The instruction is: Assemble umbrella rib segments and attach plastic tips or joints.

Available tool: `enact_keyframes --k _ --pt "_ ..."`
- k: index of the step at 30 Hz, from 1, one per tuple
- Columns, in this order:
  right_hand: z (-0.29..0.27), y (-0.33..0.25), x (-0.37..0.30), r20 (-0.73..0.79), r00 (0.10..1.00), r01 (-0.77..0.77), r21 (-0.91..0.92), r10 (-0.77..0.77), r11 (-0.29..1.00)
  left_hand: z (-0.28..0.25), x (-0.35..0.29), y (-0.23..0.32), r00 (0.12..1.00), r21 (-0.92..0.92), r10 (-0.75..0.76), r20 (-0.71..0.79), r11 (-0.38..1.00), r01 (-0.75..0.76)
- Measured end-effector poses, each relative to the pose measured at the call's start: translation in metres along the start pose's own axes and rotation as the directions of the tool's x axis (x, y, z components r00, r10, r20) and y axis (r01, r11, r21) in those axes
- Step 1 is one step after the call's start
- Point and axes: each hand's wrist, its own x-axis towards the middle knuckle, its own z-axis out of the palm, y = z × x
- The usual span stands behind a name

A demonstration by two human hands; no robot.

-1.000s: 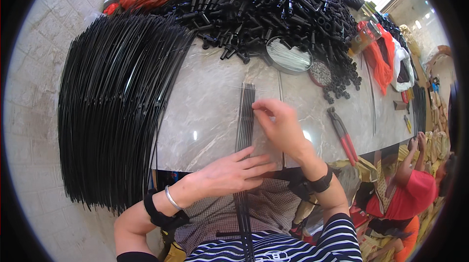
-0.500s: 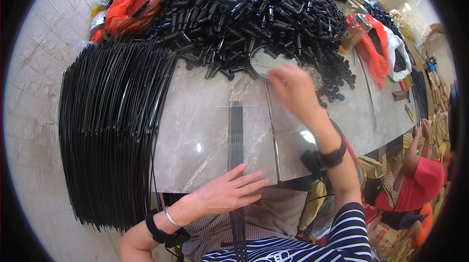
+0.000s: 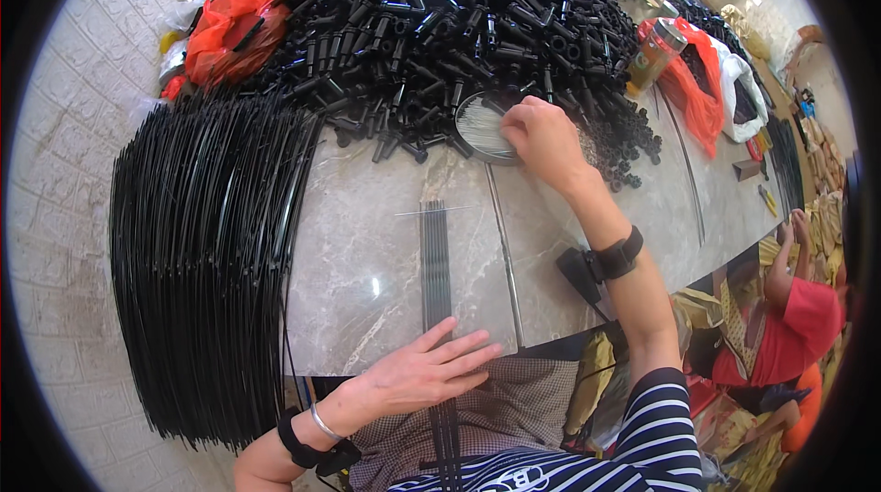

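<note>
My left hand (image 3: 429, 365) lies flat with spread fingers across a narrow row of thin black rods (image 3: 435, 281), which runs from my lap onto the table. A thin pale pin (image 3: 454, 209) crosses the rods near their far ends. My right hand (image 3: 549, 145) is at the right rim of a round dish (image 3: 477, 128) filled with thin, whitish pins. Its thumb and fingertips are pinched together; whatever is between them is too small to make out.
A big bundle of black rods (image 3: 206, 281) lies at the left. Black tubular parts (image 3: 431, 42) are heaped at the back, small black caps (image 3: 638, 143) beside them. A red plastic bag (image 3: 229, 33), a lidded jar (image 3: 656, 56) and another person in red (image 3: 794, 331) flank the table.
My right hand, blurred over the dish's near right side before, has settled at its right rim with fingertips pinched. My left hand stays on the rods. The whole view has shifted slightly.
</note>
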Motion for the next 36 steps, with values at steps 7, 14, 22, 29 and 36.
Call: enact_keyframes --k 7,14,22,29,36 --pt "-0.024 -0.019 -0.010 -0.076 0.995 0.084 0.210 -0.069 0.974 -0.004 0.001 0.000 0.999 -0.038 -0.025 0.027 0.999 0.026" --pt "0.000 -0.038 -0.049 0.125 0.942 0.307 0.057 -0.312 0.950 -0.005 0.000 0.001 0.999 -0.028 -0.019 0.035 0.999 0.020" --pt "0.009 -0.039 -0.053 0.171 0.933 0.316 0.030 -0.316 0.948 -0.006 0.002 0.000 0.999 -0.022 -0.017 0.051 1.000 0.018" --pt "0.011 -0.036 -0.054 0.147 0.936 0.322 0.015 -0.321 0.947 -0.004 0.001 0.000 0.999 -0.013 -0.023 0.049 1.000 0.024" --pt "0.010 -0.037 -0.054 0.157 0.933 0.324 0.021 -0.323 0.946 -0.003 0.002 0.000 0.999 0.002 -0.017 0.043 1.000 0.017"
